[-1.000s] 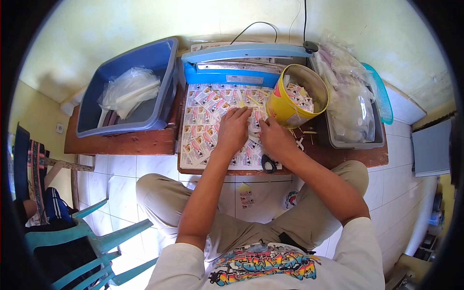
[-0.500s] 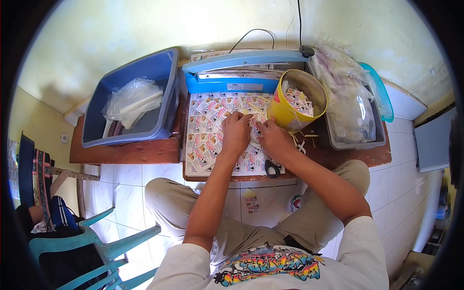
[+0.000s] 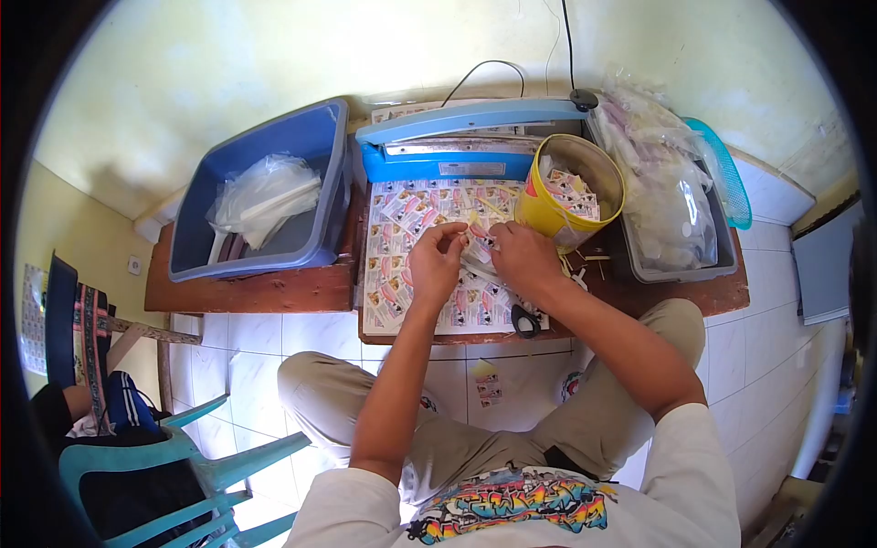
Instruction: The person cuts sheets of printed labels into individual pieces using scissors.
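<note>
My left hand (image 3: 436, 263) is over the printed paper sheet (image 3: 388, 315), with thumb and index finger pinched together; whatever sits between the tips is too small to make out. Close by on the right, my right hand (image 3: 528, 259) has its fingers bent around the edge of a translucent plastic bag (image 3: 479, 263), which lies partly under it. Small printed labels (image 3: 402, 217) are scattered about both hands. Black-handled scissors (image 3: 524, 321) lie at the table's front edge, below my right hand. Beside that hand stands a yellow bucket (image 3: 541, 206) holding more printed labels (image 3: 573, 194).
A blue impulse sealer (image 3: 438, 168) stands behind the paper. On the left, a blue tub (image 3: 333, 196) contains clear plastic bags (image 3: 269, 196). At the right, a grey tray (image 3: 685, 274) is piled with plastic packets (image 3: 671, 210). A green plastic chair (image 3: 137, 461) is at lower left.
My hands have drawn slightly apart, and my left fingertips have come away from the plastic bag into a pinch. The whole view has shifted a little to the right.
</note>
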`<control>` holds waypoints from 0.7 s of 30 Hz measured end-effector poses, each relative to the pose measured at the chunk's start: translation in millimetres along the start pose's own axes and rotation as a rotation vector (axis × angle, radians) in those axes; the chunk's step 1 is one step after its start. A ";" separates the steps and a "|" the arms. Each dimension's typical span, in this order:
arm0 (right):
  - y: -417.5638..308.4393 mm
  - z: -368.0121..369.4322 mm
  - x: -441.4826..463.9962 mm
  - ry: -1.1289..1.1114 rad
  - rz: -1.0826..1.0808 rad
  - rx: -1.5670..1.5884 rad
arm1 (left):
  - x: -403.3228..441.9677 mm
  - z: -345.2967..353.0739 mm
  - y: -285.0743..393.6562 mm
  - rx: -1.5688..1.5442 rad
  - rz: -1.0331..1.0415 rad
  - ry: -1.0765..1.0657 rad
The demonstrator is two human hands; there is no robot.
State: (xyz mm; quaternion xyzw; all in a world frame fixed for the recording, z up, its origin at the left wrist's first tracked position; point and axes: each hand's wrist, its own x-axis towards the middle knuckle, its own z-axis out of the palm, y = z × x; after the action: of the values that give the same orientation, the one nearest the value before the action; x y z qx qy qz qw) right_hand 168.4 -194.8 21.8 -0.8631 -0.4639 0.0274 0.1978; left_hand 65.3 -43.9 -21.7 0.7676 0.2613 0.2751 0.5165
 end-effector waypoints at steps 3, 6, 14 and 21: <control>-4.1 -12.0 3.6 0.020 0.013 0.064 | -3.2 -5.8 0.6 -0.120 -0.062 -0.018; -2.7 -8.8 5.7 0.046 -0.018 0.224 | -7.8 -13.8 2.9 -0.259 -0.041 0.006; -9.5 -13.3 2.8 -0.036 0.059 0.674 | -26.6 -39.7 10.0 -0.391 -0.075 -0.026; -17.0 -27.5 -3.6 -0.150 0.105 0.774 | -43.5 -60.0 33.8 -0.098 0.187 -0.080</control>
State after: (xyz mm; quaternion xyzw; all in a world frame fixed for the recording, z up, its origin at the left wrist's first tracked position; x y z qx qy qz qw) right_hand 159.3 -198.1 52.9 -0.7430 -0.3878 0.2733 0.4721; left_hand -3.3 -45.9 22.2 0.7728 0.1539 0.3038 0.5355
